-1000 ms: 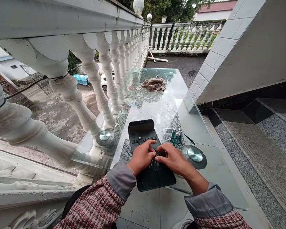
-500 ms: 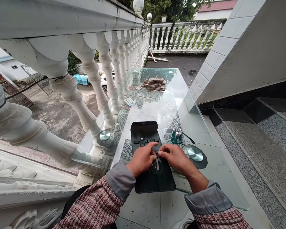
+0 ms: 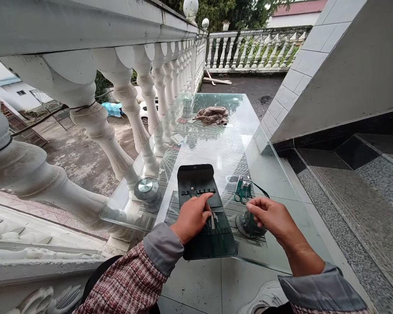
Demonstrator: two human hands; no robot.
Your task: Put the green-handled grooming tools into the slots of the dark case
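Note:
An open dark case [image 3: 209, 247] lies on the glass table [image 3: 212, 150], with empty-looking loops in its upper part and several slim metal tools [image 3: 212, 221] in its lower part. My left hand [image 3: 191, 218] rests on the case's left side, thumb and forefinger apart near the tools. To the right of the case my right hand [image 3: 271, 216] is raised over the table with fingers curled together; whatever they may hold is too small to make out. Just beyond it lie green-handled scissors and clippers [image 3: 243, 189].
A crumpled brown cloth [image 3: 212, 116] lies at the table's far end, and a small card [image 3: 177, 139] is nearer on the left. White balusters [image 3: 119, 91] line the left side. Stone steps [image 3: 363, 192] rise on the right.
My right hand has moved right, away from the case and my left hand. The case has shifted slightly left and up in the picture.

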